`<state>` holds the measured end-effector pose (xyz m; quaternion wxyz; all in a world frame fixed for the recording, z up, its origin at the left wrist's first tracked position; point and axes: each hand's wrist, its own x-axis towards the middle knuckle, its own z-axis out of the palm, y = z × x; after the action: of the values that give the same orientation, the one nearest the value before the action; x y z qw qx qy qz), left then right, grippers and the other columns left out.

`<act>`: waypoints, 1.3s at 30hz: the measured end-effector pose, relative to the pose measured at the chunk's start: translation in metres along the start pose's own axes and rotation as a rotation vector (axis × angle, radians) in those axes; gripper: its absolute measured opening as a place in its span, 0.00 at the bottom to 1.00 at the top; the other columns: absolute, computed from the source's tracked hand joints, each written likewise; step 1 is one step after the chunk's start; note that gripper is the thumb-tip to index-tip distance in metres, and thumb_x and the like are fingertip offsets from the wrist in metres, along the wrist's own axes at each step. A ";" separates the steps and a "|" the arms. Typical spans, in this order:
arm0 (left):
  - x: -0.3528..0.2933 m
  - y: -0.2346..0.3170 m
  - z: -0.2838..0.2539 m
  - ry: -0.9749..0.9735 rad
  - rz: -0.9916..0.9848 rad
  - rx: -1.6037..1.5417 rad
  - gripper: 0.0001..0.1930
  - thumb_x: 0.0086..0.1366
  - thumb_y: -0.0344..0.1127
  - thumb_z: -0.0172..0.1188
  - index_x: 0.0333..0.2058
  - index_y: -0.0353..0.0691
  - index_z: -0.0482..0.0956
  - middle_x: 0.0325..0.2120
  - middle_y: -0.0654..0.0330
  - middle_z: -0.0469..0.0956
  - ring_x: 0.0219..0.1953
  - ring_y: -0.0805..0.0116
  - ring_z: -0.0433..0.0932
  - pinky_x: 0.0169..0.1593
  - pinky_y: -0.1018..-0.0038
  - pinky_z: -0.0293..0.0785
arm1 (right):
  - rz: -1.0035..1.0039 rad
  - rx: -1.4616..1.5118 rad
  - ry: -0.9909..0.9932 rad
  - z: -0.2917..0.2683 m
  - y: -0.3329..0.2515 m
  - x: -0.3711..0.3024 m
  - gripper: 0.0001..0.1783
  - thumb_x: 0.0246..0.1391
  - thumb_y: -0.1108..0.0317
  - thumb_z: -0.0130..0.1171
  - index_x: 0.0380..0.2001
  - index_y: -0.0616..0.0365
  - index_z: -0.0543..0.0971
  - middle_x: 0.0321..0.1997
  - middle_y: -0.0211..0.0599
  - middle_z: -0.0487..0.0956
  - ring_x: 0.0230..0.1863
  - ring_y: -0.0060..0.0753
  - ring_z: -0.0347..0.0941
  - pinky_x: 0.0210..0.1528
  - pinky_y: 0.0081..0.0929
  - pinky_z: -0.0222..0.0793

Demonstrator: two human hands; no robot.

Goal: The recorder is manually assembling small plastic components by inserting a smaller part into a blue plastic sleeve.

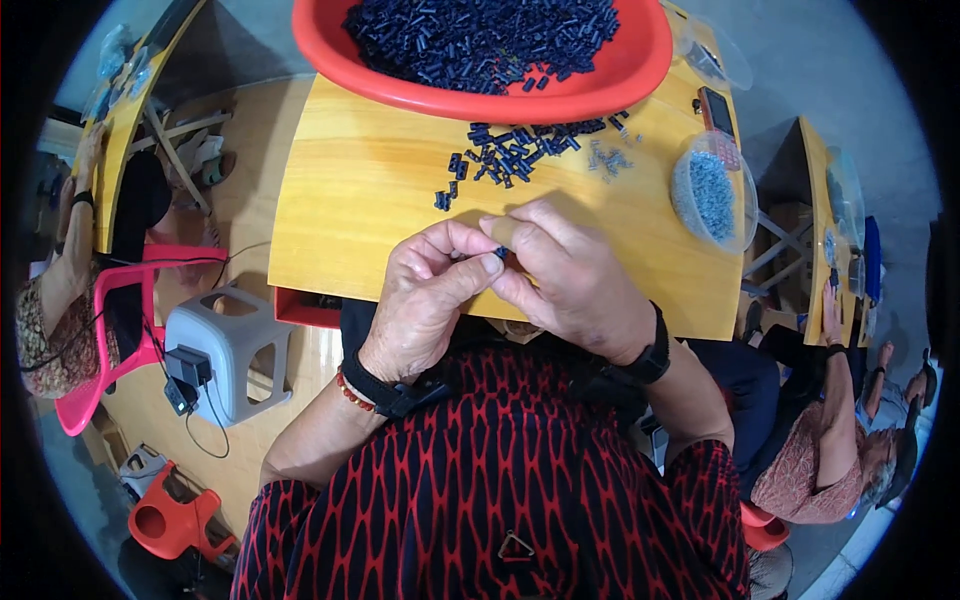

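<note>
Above the near edge of the yellow table (350,190), my two hands meet fingertip to fingertip. My left hand (425,290) pinches a small dark blue plastic piece (502,253) between thumb and forefinger. From the other side, my right hand (575,285) is closed at the same piece; whatever else its fingertips hold is hidden. Just beyond lies a loose pile of dark short tube-shaped pieces (510,155). Next to it are small pale clear bits (610,158). A red basin (480,103) heaped with more dark pieces (480,45) stands at the far side.
At the right edge sits a see-through tub (745,215) of pale blue small parts (712,195), with a phone-like device (716,112) behind. Left of the table stand a grey stool (225,340) carrying black adapters (187,367) and a pink chair (105,330). Other people sit at tables on both sides.
</note>
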<state>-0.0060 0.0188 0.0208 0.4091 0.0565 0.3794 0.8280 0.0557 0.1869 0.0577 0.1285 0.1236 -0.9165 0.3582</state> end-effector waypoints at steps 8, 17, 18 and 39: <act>-0.001 -0.003 0.008 0.029 0.087 0.234 0.03 0.65 0.23 0.58 0.37 0.32 0.78 0.32 0.63 0.80 0.33 0.80 0.75 0.42 0.81 0.74 | 0.051 -0.015 0.023 0.002 0.002 -0.007 0.21 0.48 0.71 0.67 0.45 0.65 0.75 0.37 0.45 0.74 0.31 0.43 0.74 0.33 0.32 0.72; -0.004 -0.006 0.013 0.073 0.138 0.407 0.03 0.66 0.24 0.57 0.35 0.30 0.78 0.28 0.64 0.79 0.29 0.84 0.72 0.31 0.85 0.69 | -0.003 -0.115 -0.106 -0.003 0.006 -0.009 0.20 0.48 0.68 0.66 0.43 0.64 0.74 0.33 0.43 0.73 0.29 0.47 0.75 0.30 0.36 0.72; -0.003 -0.007 0.012 0.082 0.135 0.424 0.03 0.66 0.23 0.57 0.35 0.30 0.78 0.27 0.65 0.78 0.28 0.84 0.72 0.31 0.85 0.69 | 0.003 -0.128 -0.130 -0.003 0.006 -0.008 0.16 0.49 0.67 0.64 0.38 0.62 0.72 0.31 0.43 0.71 0.28 0.47 0.73 0.29 0.38 0.71; 0.003 0.042 -0.014 0.506 0.838 0.443 0.03 0.67 0.27 0.55 0.37 0.35 0.75 0.33 0.58 0.77 0.32 0.74 0.76 0.40 0.72 0.77 | 0.187 0.120 0.083 0.000 0.039 0.033 0.12 0.51 0.71 0.62 0.39 0.62 0.78 0.31 0.43 0.74 0.24 0.42 0.73 0.26 0.36 0.70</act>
<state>-0.0401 -0.0035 0.0388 -0.0827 0.0867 0.5769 0.8080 0.0129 0.2103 0.0445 0.1249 0.0300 -0.8948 0.4276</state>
